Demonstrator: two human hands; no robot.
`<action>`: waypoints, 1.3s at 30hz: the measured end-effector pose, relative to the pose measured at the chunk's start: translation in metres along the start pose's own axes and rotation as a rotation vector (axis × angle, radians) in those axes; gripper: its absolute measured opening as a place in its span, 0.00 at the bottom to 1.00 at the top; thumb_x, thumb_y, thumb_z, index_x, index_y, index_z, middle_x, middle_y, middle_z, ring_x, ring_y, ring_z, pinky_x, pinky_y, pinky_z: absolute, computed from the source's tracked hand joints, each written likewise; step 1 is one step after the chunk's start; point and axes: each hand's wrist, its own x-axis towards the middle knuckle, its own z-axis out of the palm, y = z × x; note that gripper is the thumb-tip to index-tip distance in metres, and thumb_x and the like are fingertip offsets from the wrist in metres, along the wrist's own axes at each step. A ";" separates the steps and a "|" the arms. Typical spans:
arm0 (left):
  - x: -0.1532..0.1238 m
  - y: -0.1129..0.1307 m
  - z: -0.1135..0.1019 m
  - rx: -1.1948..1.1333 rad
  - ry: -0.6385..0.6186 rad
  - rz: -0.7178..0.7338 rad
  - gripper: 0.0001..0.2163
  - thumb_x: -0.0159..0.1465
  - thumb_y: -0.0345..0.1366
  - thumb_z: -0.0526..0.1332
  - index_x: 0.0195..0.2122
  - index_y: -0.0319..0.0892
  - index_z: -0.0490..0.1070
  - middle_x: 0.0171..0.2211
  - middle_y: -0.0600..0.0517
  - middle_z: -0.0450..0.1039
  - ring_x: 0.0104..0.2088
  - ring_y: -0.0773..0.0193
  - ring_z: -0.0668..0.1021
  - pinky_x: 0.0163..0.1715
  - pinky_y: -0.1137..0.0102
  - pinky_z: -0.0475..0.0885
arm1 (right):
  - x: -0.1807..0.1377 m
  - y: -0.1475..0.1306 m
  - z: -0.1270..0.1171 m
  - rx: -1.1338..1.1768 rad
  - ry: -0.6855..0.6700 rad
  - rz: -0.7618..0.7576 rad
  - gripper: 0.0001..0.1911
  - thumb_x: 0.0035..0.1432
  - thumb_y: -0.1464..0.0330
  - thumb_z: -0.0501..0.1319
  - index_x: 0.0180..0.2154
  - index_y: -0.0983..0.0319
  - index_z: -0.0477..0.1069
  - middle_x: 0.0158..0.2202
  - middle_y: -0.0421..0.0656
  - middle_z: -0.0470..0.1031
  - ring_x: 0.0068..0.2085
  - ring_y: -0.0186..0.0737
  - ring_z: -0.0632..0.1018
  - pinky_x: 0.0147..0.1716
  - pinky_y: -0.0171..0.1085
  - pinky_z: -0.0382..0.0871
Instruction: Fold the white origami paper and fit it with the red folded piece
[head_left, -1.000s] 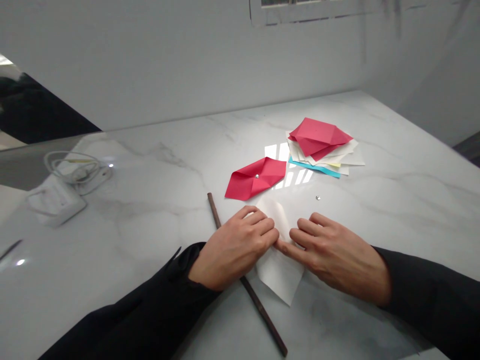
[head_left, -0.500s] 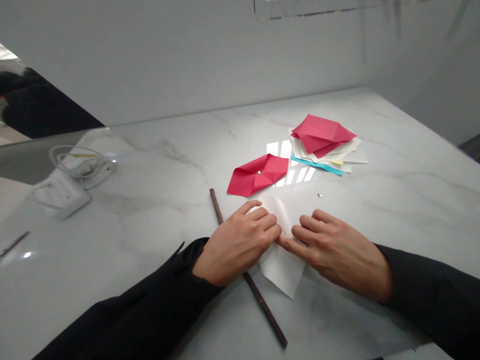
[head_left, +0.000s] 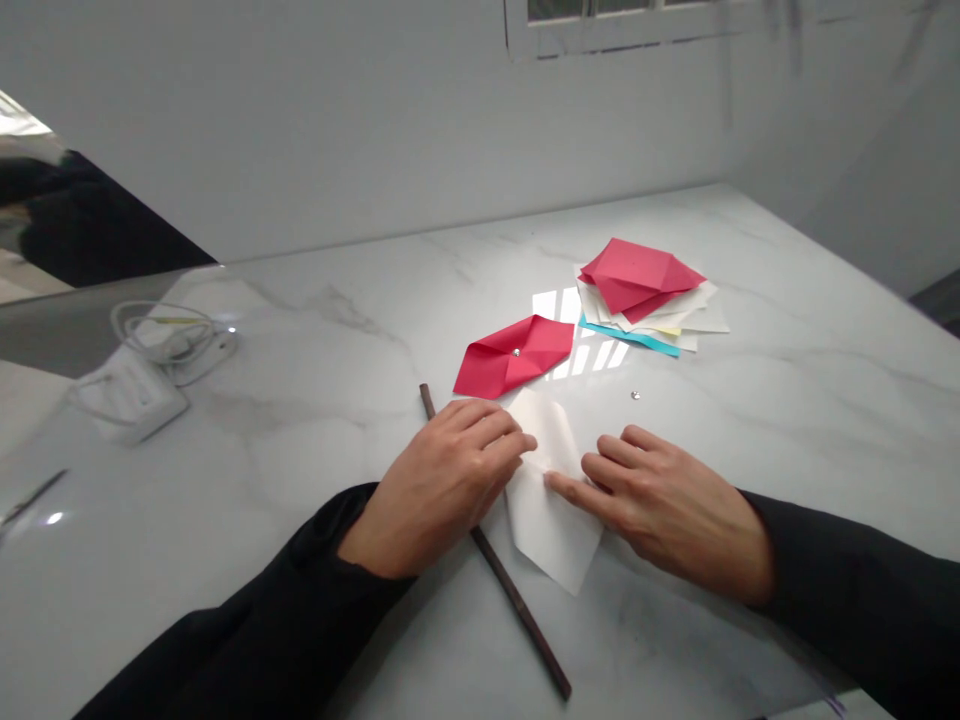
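A white paper pinwheel [head_left: 559,535], folded like the red one, lies flat on the table between my hands. My right hand [head_left: 660,510] presses its centre with the index fingertip, the other fingers curled. Over the paper's left side, my left hand [head_left: 442,485] has its fingers bent and drawn together as in a pinch; whatever they hold is hidden. Beneath that hand passes a dark brown stick [head_left: 517,600], slanting across the table. Beyond the white paper is a red paper pinwheel [head_left: 487,365] with a small shiny fastener [head_left: 516,352] at its centre.
Another small shiny metal piece [head_left: 635,395] lies beyond my right hand. Farther back sits a stack of folded papers [head_left: 641,275], red on top, with white, yellow and blue below. At left are a white charger with cable [head_left: 139,390] and a thin dark object [head_left: 34,497].
My left hand has shifted left, away from the right fingertip, uncovering more of the white paper. My right index finger still presses the centre. The view has tilted up slightly.
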 end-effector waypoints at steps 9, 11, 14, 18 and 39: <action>0.002 0.005 0.011 -0.107 -0.109 0.029 0.06 0.72 0.32 0.59 0.45 0.43 0.76 0.44 0.50 0.77 0.47 0.59 0.75 0.49 0.61 0.71 | 0.000 0.007 -0.001 -0.009 -0.012 0.010 0.23 0.66 0.73 0.60 0.61 0.59 0.67 0.37 0.43 0.74 0.37 0.45 0.70 0.37 0.44 0.57; 0.003 0.007 0.012 -0.104 -0.123 -0.007 0.07 0.72 0.32 0.58 0.44 0.43 0.76 0.42 0.50 0.77 0.44 0.58 0.75 0.47 0.61 0.71 | 0.000 0.009 0.000 -0.008 0.003 0.009 0.22 0.66 0.73 0.60 0.60 0.58 0.67 0.37 0.43 0.74 0.38 0.45 0.70 0.37 0.44 0.57; 0.004 0.012 0.013 -0.107 -0.150 -0.082 0.06 0.71 0.31 0.58 0.41 0.42 0.75 0.39 0.50 0.77 0.41 0.59 0.76 0.44 0.63 0.71 | 0.001 0.009 0.000 -0.003 0.034 0.002 0.20 0.67 0.74 0.59 0.59 0.60 0.68 0.38 0.44 0.74 0.38 0.45 0.70 0.38 0.43 0.58; 0.006 0.020 0.014 -0.079 -0.185 -0.151 0.05 0.70 0.30 0.60 0.37 0.40 0.73 0.36 0.50 0.76 0.38 0.59 0.76 0.40 0.65 0.72 | 0.001 0.006 0.000 0.004 0.044 0.001 0.18 0.67 0.74 0.57 0.57 0.61 0.69 0.38 0.44 0.74 0.39 0.45 0.70 0.38 0.44 0.59; 0.007 0.035 0.013 0.091 -0.216 -0.189 0.06 0.67 0.24 0.59 0.34 0.42 0.67 0.33 0.52 0.74 0.32 0.60 0.78 0.32 0.67 0.73 | 0.000 -0.005 0.000 0.017 0.053 0.046 0.16 0.69 0.72 0.58 0.57 0.63 0.69 0.40 0.46 0.73 0.42 0.47 0.71 0.40 0.46 0.61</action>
